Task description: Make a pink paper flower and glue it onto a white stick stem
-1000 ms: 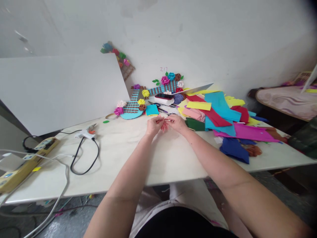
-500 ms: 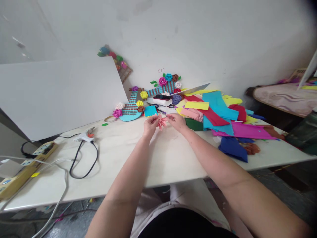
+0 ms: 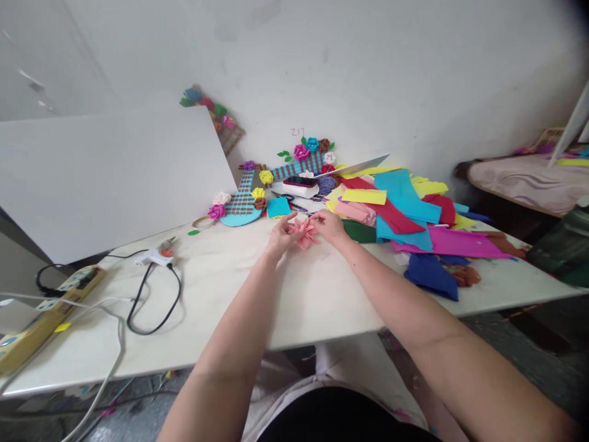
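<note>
Flower (image 3: 305,233), pink, between both hands (image 3: 278,238)

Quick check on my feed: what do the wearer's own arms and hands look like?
The left hand and right hand are gloveless. The left forearm and right forearm are bare, with no sleeve, watch or bracelet visible; rings would be too small to tell. Below show a black garment and pale legwear.
</note>
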`<control>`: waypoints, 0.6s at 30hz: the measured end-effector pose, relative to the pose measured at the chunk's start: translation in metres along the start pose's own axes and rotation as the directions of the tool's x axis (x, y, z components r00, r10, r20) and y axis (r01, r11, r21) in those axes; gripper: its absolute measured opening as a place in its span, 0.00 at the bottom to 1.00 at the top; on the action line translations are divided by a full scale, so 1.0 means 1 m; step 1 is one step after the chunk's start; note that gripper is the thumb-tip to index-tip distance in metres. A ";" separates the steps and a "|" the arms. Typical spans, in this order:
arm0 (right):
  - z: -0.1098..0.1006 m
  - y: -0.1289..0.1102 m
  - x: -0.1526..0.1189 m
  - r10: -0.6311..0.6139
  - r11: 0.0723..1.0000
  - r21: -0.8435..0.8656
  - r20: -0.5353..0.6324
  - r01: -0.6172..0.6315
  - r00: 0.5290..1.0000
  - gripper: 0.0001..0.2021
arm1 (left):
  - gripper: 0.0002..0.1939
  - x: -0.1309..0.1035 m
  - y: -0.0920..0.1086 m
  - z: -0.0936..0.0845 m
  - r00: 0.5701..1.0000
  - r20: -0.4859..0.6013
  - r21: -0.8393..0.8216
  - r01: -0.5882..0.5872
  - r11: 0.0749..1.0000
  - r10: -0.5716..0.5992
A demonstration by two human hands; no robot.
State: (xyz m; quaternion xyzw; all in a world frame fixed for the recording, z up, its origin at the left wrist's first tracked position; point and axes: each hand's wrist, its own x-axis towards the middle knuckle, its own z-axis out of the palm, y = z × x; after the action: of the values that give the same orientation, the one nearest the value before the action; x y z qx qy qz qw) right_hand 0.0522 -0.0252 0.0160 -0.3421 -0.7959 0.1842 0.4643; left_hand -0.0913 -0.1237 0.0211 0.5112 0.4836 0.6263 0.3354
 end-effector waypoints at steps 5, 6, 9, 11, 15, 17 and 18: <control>-0.002 -0.005 -0.001 -0.010 1.000 -0.028 0.031 0.010 0.999 0.05 | 0.38 -0.004 0.006 0.001 0.993 0.062 -0.014 0.097 0.995 -0.096; -0.002 -0.006 -0.001 -0.014 0.999 -0.031 0.038 0.015 0.999 0.05 | 0.36 -0.004 0.007 0.000 0.991 0.068 -0.019 0.115 0.993 -0.113; -0.001 -0.007 -0.002 -0.059 0.998 -0.025 0.062 0.061 0.996 0.05 | 0.31 -0.005 0.007 0.000 0.988 0.070 -0.001 0.138 0.990 -0.137; 0.000 -0.007 -0.002 -0.103 0.994 -0.011 0.073 0.104 0.992 0.06 | 0.31 -0.004 0.006 0.000 0.987 0.086 0.013 0.139 0.990 -0.139; 0.002 -0.007 -0.003 -0.137 0.991 0.023 0.087 0.135 0.987 0.06 | 0.31 -0.002 0.002 -0.001 0.983 0.110 0.024 0.144 0.989 -0.146; 0.002 -0.008 -0.003 -0.139 0.990 0.029 0.094 0.137 0.986 0.05 | 0.29 -0.002 -0.001 -0.001 0.987 0.090 0.042 0.131 0.990 -0.134; 0.002 -0.008 -0.003 -0.143 0.990 0.028 0.098 0.140 0.985 0.05 | 0.27 -0.001 -0.002 -0.001 0.989 0.076 0.054 0.122 0.991 -0.126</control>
State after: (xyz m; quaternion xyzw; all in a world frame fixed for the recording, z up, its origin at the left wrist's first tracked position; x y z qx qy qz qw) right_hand 0.0485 -0.0335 0.0181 -0.2702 -0.8383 0.1760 0.4395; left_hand -0.0922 -0.1244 0.0188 0.5127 0.5160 0.5714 0.3800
